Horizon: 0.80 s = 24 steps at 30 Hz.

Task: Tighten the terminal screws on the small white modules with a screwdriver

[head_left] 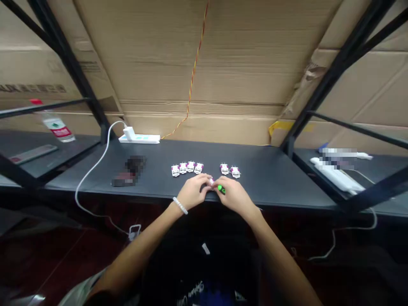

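Observation:
My left hand (195, 189), with a beaded bracelet at the wrist, is closed in a pinch on a small white-and-purple part (211, 181) near the table's front edge. Close beside it, my right hand (234, 194) has its fingertips at the same part. Tucked in the right hand is a slim green-and-black tool (221, 189); its far end is hidden. Behind my left hand several similar white-and-purple parts (190, 166) stand in a row. Two more such parts (224, 168) lie behind my right hand.
The dark table (270, 170) has a cardboard wall behind it and black metal frames (302, 97) on both sides. A white power strip (143, 139) with a plugged-in charger and cable is at the back left. A partly blurred dark object (129, 172) lies nearer.

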Each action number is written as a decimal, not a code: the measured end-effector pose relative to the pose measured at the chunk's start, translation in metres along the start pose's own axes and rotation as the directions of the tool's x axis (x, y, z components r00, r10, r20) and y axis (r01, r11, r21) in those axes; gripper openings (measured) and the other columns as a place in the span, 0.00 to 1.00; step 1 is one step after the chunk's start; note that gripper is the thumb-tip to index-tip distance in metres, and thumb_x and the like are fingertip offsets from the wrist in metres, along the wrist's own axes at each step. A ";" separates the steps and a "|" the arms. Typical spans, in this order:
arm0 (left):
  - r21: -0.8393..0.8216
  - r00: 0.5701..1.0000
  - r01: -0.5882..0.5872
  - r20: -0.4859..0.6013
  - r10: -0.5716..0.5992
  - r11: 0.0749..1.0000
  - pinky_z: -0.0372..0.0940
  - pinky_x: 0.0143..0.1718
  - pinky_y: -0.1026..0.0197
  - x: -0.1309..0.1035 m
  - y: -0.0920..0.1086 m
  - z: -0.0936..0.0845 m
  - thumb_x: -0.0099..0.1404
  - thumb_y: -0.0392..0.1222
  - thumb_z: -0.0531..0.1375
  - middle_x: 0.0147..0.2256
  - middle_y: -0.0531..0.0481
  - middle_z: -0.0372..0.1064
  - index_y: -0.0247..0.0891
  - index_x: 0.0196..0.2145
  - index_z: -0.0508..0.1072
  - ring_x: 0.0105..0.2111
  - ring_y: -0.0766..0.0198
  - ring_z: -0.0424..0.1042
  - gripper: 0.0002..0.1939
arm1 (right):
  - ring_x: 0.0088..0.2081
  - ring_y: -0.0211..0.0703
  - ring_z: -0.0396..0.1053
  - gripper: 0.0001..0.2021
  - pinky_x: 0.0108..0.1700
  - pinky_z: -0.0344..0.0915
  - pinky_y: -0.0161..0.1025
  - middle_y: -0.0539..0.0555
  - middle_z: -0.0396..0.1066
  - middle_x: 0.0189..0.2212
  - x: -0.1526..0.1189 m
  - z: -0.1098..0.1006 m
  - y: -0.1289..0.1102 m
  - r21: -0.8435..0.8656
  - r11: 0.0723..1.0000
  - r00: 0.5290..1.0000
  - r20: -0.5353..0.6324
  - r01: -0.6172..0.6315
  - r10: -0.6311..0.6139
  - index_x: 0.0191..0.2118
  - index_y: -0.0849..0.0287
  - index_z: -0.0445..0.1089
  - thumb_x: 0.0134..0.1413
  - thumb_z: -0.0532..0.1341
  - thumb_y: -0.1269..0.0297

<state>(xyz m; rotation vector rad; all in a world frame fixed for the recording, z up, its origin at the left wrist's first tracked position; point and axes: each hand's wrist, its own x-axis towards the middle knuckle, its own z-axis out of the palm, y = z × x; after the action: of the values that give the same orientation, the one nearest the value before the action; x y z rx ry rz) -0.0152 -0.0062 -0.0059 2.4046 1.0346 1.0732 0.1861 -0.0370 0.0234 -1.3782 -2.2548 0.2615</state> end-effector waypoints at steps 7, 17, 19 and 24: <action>0.014 1.000 0.003 -0.017 -0.003 1.000 0.74 0.59 0.47 -0.001 0.003 0.004 0.68 0.34 0.62 0.52 0.42 0.79 0.39 0.37 0.76 0.53 0.51 0.79 0.03 | 0.42 0.47 0.78 0.06 0.45 0.69 0.38 0.55 0.81 0.40 0.002 0.002 0.001 0.028 0.999 1.000 -0.020 -0.017 0.018 0.41 0.54 0.78 0.65 0.64 0.72; 0.010 1.000 -0.001 -0.006 0.001 1.000 0.74 0.58 0.46 -0.001 0.009 0.003 0.67 0.32 0.61 0.52 0.41 0.78 0.40 0.36 0.73 0.54 0.49 0.79 0.05 | 0.44 0.47 0.76 0.14 0.51 0.74 0.45 0.56 0.75 0.45 -0.032 -0.079 0.004 0.242 0.969 0.965 -0.260 0.048 0.018 0.56 0.54 0.68 0.67 0.57 0.68; -0.012 0.999 -0.038 0.018 0.038 0.999 0.74 0.59 0.47 -0.002 0.012 0.004 0.68 0.32 0.60 0.52 0.41 0.78 0.40 0.37 0.73 0.55 0.50 0.78 0.05 | 0.49 0.47 0.76 0.17 0.54 0.75 0.45 0.57 0.75 0.49 -0.040 -0.093 0.006 0.347 0.929 0.953 -0.303 0.131 -0.022 0.62 0.51 0.66 0.70 0.59 0.64; -0.028 0.992 -0.100 0.074 0.102 0.995 0.74 0.59 0.48 -0.002 0.019 0.007 0.68 0.31 0.60 0.53 0.41 0.78 0.41 0.37 0.72 0.55 0.50 0.78 0.05 | 0.42 0.47 0.81 0.18 0.48 0.81 0.47 0.55 0.78 0.45 -0.025 -0.086 0.001 0.577 0.727 0.772 -0.628 0.373 0.102 0.58 0.48 0.69 0.66 0.68 0.56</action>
<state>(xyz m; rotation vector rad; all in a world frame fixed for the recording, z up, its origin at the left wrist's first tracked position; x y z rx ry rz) -0.0018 -0.0208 -0.0014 2.4802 0.8790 1.0135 0.2386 -0.0653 0.0899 -0.7166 -1.4472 0.4427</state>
